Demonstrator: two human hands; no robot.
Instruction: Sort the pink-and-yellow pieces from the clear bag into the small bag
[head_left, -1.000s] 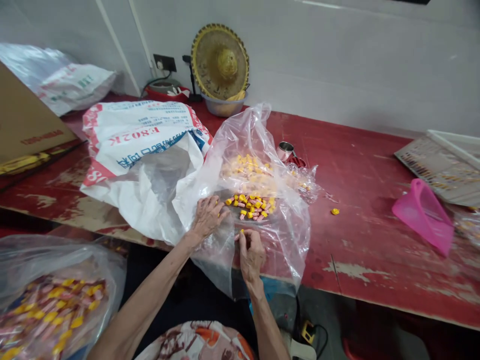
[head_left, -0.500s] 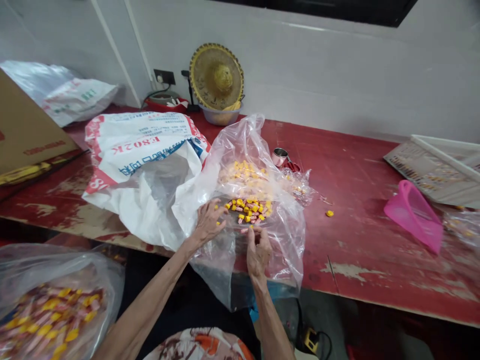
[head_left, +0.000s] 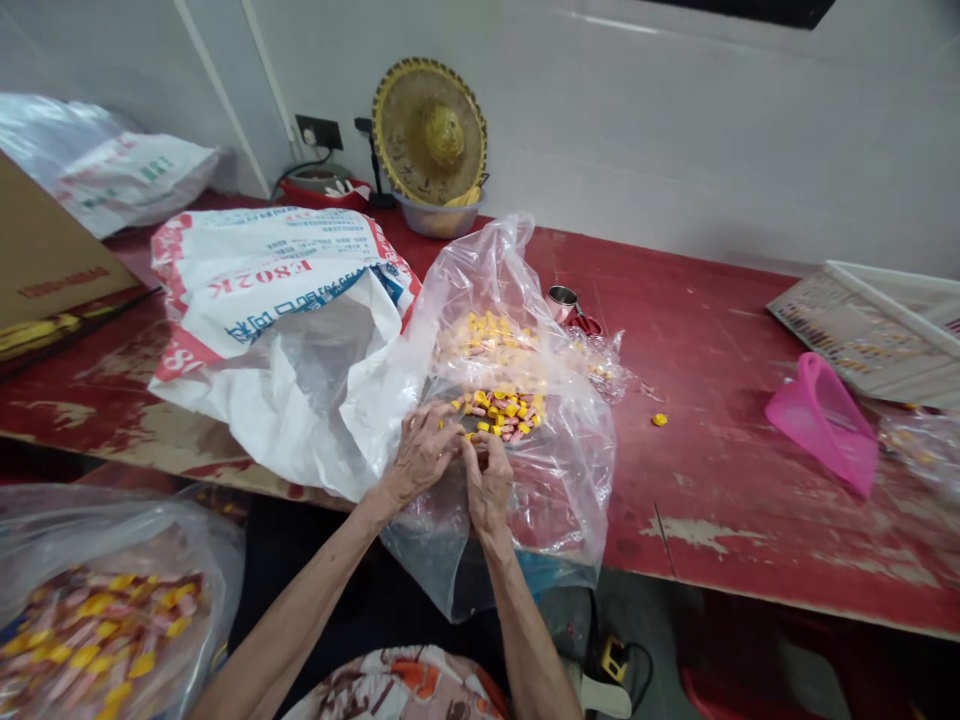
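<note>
My left hand (head_left: 426, 452) and my right hand (head_left: 489, 482) meet over the front of a clear plastic bag (head_left: 570, 480), thumbs and fingertips pinched close together. Between them shows a bit of yellow, a small pink piece with a yellow cap (head_left: 470, 436), mostly covered by the fingers. Just beyond the fingertips lies a loose pile of similar yellow-capped pink pieces (head_left: 510, 412) at the bag's mouth. More of them show through the plastic behind.
A white printed woven sack (head_left: 277, 270) lies left on the red table (head_left: 690, 350). At lower left is a bag of capped pieces (head_left: 97, 630). A pink cup (head_left: 561, 303), a single yellow cap (head_left: 659, 420), a pink scoop-like piece (head_left: 825, 425) and a white basket (head_left: 862, 310) stand right.
My right hand has moved left and slightly up to meet my left hand. My left hand has shifted a little right, its fingers drawn together. The camera view has shifted slightly.
</note>
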